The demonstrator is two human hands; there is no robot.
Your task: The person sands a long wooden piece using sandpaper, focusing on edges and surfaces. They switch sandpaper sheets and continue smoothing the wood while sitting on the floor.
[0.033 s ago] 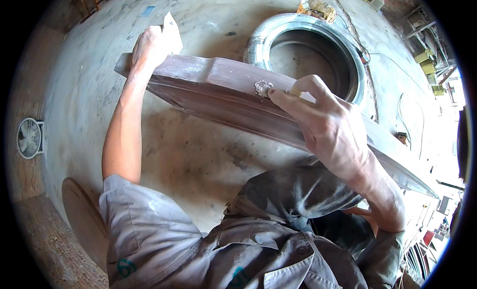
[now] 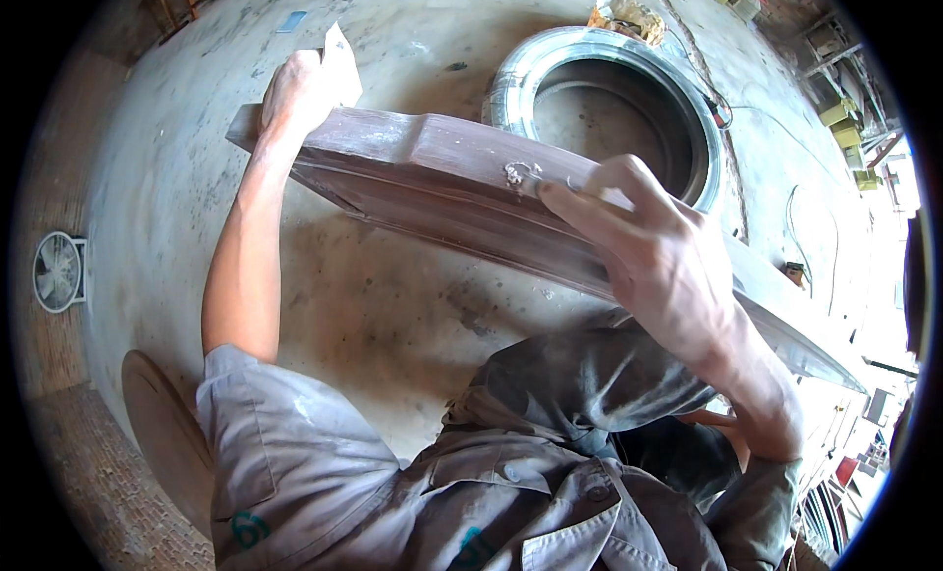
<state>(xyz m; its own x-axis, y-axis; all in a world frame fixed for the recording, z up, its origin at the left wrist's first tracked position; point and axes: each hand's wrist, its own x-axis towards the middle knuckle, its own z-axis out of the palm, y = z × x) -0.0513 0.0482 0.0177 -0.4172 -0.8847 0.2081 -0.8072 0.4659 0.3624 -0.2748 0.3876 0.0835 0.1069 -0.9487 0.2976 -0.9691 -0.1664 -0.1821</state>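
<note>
A long reddish-brown moulded wooden panel, dusty and tilted, runs from upper left to lower right across my lap. My left hand grips its far end and also holds a white sheet against it. My right hand rests on the panel's upper edge. Its fingers pinch what looks like a small pale flat tool, pressed beside a blob of white filler. My grey shirt and dark trousers fill the lower part of the view.
A large pale round ring lies on the concrete floor behind the panel, a crumpled sack beyond it. A small fan stands at the left. A round brown board sits by my left side. Cables trail at the right.
</note>
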